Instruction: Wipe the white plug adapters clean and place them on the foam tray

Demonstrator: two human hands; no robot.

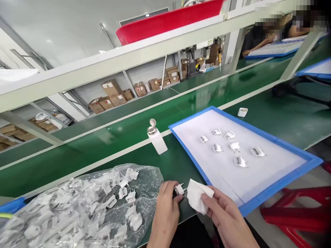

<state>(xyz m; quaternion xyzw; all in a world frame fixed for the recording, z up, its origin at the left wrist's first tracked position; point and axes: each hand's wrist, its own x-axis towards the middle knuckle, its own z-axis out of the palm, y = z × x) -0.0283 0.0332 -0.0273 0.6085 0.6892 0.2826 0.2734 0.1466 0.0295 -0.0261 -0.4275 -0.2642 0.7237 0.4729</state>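
Observation:
Between the thumb and fingers of my left hand is a small white plug housing, its two pins pointing right. My right hand pinches a folded white cloth close beside those pins. Left of my hands, a clear plastic bag lies spread out with many loose white plug housings on it. To the right, several more plug housings stand apart on a white board with a blue rim. A white pump bottle with a metal top stands beyond my hands.
A small white container sits behind the board on the green bench. A red stool is at the lower right. Cardboard boxes line a far shelf. Another person's arm rests by a tray at the upper right.

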